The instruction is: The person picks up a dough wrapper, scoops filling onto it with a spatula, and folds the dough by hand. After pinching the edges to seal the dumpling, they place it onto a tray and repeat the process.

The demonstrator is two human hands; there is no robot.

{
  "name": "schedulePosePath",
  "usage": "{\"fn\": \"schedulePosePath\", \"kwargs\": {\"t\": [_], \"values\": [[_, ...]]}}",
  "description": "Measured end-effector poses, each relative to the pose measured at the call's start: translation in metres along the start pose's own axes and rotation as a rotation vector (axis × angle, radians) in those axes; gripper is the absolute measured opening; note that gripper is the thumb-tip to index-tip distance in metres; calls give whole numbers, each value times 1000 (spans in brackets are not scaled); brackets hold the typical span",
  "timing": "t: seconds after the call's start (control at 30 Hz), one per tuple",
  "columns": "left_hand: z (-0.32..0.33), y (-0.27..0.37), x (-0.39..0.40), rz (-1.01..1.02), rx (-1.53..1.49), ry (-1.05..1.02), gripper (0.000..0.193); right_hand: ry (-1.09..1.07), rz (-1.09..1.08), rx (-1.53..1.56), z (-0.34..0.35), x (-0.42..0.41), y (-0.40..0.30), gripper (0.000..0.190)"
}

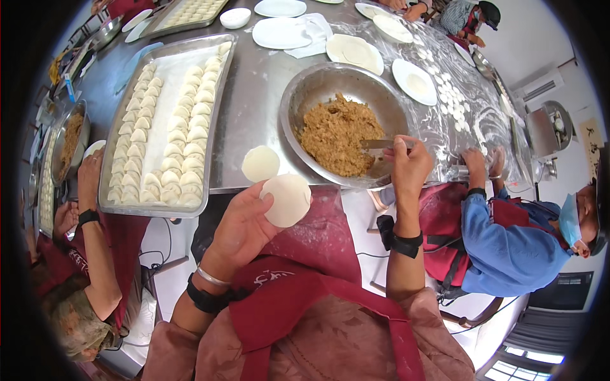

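My left hand point(247, 223) holds a round dumpling wrapper point(287, 201) flat, thumb on top, in front of the table edge. My right hand point(411, 157) grips a flat metal spreader point(376, 144), whose far end touches the brown minced filling point(340, 133). That filling lies heaped in a wide stainless steel bowl point(294, 90) at the table's edge. A second wrapper point(260, 164) rests on the table left of the bowl. Further left stands a metal tray point(206, 190) with rows of folded dumplings point(193, 128) on a pale lining.
White plates point(413, 82) and a plate of stacked wrappers point(355, 52) stand behind the bowl. Small dough pieces point(450, 97) lie on the floured table at right. Co-workers sit close on both sides, one in a blue shirt point(512, 247). Another dumpling tray point(188, 14) is at the back.
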State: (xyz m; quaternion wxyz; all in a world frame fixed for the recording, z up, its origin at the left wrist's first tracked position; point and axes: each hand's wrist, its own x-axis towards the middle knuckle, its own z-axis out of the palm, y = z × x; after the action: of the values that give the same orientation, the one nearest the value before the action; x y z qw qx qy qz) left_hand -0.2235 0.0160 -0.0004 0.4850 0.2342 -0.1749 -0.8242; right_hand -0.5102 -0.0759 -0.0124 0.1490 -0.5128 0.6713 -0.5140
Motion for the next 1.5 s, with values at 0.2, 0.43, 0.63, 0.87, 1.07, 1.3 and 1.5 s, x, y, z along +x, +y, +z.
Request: {"fn": "schedulePosePath", "kwargs": {"t": [0.2,0.43,0.63,0.87,1.07,1.3,1.5], "values": [[-2,-1,0,5,-6,3,51,-15,184,187,11,0,-10,18],[1,-1,1,7,-5,-6,50,-7,334,452,10,7,-11,21],[3,2,0,21,-16,-8,52,17,386,587,8,7,-18,24],[14,13,5,79,-28,-35,43,29,430,810,-2,10,-8,25],[14,14,35,146,-129,-32,40,-73,400,933,-9,-13,-44,24],[25,12,54,216,-210,-108,50,-81,203,733,10,-78,-97,19],[14,18,49,247,-208,-5,46,-276,-739,123,23,-103,-88,12]]}}
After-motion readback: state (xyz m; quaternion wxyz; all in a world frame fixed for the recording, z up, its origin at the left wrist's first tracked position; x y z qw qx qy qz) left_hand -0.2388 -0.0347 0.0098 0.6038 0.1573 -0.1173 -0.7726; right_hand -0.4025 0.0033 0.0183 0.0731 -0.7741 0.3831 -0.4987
